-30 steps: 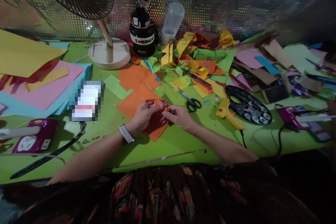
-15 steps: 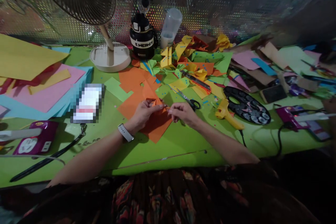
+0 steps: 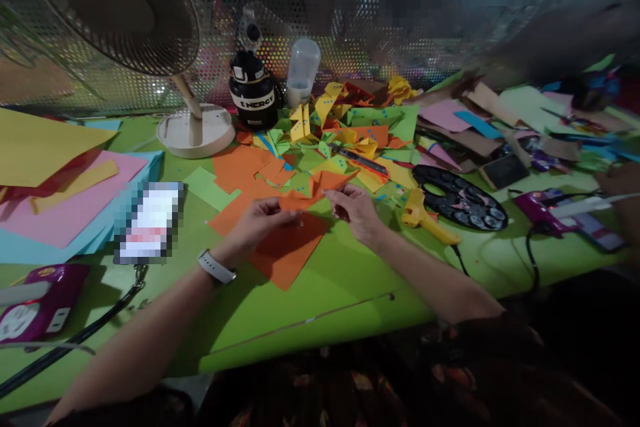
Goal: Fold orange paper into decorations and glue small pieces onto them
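Note:
A folded orange paper piece point(image 3: 320, 188) is held up a little above the green table point(image 3: 310, 300) between both hands. My left hand point(image 3: 260, 221) pinches its left end, and a grey watch sits on that wrist. My right hand point(image 3: 355, 210) pinches its right side, fingers closed. Under the hands lies a flat orange sheet point(image 3: 285, 250). More orange scraps point(image 3: 240, 167) lie just behind it.
A table fan point(image 3: 125, 20) stands at the back left, with a black bottle point(image 3: 253, 97) and a clear cup point(image 3: 303, 70) beside it. A heap of folded coloured paper point(image 3: 345, 127), a yellow glue gun point(image 3: 425, 217), a black palette point(image 3: 457, 197) and paper stacks point(image 3: 65, 187) surround the work spot.
Both hands have lifted the folded orange piece off the flat sheet and spread it out sideways. The camera has tilted, so the table sits lower and left in view.

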Demonstrator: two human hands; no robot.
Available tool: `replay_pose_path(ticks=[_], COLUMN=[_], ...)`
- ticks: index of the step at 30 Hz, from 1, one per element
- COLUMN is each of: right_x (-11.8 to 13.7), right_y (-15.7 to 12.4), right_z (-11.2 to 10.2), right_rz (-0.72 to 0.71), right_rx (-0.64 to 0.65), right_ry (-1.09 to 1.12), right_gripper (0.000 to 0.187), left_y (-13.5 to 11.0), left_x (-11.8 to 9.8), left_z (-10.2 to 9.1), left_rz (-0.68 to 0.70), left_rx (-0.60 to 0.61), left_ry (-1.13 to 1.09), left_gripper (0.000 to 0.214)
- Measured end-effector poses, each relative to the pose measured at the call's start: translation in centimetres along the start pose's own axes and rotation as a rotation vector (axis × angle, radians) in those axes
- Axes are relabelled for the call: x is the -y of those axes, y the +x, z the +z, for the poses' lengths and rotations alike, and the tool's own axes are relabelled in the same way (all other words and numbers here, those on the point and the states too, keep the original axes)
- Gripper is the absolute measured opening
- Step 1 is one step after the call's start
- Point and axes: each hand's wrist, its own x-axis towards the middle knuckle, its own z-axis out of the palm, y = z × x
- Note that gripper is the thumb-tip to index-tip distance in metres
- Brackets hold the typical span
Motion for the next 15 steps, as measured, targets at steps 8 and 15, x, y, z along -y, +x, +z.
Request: replay_pose_path(ticks=[8,15], right_x=[-0.1,-0.7], right_y=[0.5,0.0], right_z=[-0.6,1.0], right_rz=[0.05,-0.012], right_rx=[0.181,0.076], right_ry=[-0.011,0.02], right_gripper=[0.029,0.04], left_y=[0.7,0.2], left_x=[-0.4,-0.3], left_z=[-1.6,-0.1], left_rz=[0.15,0.124], left_rx=[-0.115,-0.042], left_ry=[-0.033,0.134], left_gripper=[0.027,0.031])
